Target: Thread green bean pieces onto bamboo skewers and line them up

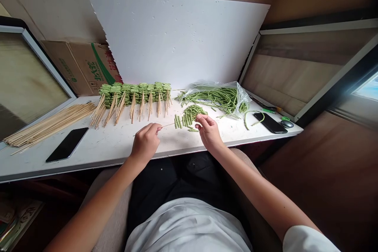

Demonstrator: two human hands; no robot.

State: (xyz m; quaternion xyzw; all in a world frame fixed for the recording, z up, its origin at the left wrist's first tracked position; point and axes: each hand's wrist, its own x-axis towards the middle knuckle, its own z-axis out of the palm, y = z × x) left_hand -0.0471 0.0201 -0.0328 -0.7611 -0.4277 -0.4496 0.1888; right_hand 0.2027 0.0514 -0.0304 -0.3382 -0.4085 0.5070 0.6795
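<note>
Head view, table (103,150) entry: left grip (145,141), thumb and fingers pressed together, pinching a bamboo skewer (167,125) that points toward 3 o'clock at cut green beans (184,120). Right grip (209,132), fingers curled, sits just beside the beans at their 3 o'clock edge; whether it pinches a piece, cannot tell. Loaded bean skewers (136,96) lie in a row at 12 o'clock. Cardboard box (82,67), green Chinese lettering, stands behind the table at 11 o'clock.
</note>
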